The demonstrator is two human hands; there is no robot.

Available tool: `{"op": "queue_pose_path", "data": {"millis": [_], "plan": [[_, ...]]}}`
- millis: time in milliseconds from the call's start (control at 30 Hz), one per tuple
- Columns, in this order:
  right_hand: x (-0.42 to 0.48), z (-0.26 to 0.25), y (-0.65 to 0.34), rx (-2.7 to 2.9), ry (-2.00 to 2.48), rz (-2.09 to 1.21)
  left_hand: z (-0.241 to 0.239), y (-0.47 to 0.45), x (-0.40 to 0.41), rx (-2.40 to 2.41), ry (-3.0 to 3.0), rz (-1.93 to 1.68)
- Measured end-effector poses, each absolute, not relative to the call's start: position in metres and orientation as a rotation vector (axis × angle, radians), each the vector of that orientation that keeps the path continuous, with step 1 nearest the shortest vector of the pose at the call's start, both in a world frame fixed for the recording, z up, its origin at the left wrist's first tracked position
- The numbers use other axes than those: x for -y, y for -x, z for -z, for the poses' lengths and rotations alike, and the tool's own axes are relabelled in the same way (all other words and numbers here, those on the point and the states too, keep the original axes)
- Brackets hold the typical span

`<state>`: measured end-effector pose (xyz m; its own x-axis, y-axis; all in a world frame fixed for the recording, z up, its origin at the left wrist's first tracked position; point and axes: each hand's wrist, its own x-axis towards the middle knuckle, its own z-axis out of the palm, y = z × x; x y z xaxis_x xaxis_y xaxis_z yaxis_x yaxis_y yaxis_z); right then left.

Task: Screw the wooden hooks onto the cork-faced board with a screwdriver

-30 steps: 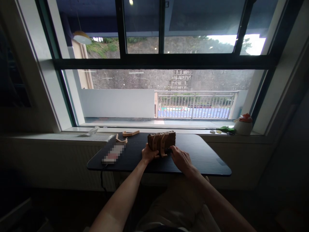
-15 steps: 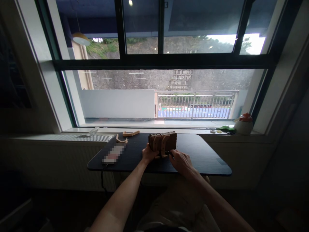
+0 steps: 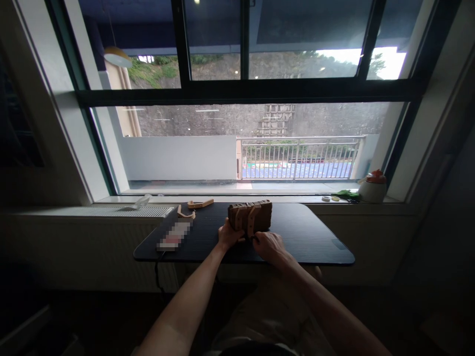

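A brown box-shaped piece [image 3: 264, 216] with a scalloped upper edge is held tilted up over the dark table [image 3: 315, 237]. Two light wooden brackets [image 3: 251, 220] with small dark holes run down its near face. My left hand [image 3: 230, 235] is wrapped round its lower left corner, thumb across the front. At the foot of the right bracket, my right hand [image 3: 270, 245] is closed in a pinch. Something small and dark shows at those fingertips, too hidden to name.
Two loose wooden brackets, one angled [image 3: 200, 203] and one curved [image 3: 186, 213], lie at the table's back left. Nearer is a pixelated flat item [image 3: 175, 236] with a black cable [image 3: 157, 277]. A white pot [image 3: 372, 190] and tape rolls [image 3: 326, 198] stand on the windowsill.
My right hand has shifted left and slightly down, its fingertips now closer to the right bracket's lower end. The left hand and the brown piece stay about the same.
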<state>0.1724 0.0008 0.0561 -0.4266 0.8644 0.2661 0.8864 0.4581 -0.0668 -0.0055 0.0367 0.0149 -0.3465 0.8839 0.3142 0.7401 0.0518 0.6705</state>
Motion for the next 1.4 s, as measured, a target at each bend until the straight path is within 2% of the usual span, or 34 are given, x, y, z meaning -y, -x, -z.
{"op": "queue_pose_path", "data": {"millis": [867, 1233, 1400], "plan": [[0.002, -0.059, -0.168, 2.419, 1.537, 0.04, -0.012, 0.006, -0.041, -2.037, -1.674, -1.184], [-0.003, -0.032, -0.231, 2.316, 1.317, -0.385, -0.031, 0.036, -0.044, -1.346, -1.718, -1.028], [-0.011, -0.018, -0.23, 2.249, 1.331, -0.407, -0.035, 0.038, -0.046, -1.301, -1.686, -0.988]]}}
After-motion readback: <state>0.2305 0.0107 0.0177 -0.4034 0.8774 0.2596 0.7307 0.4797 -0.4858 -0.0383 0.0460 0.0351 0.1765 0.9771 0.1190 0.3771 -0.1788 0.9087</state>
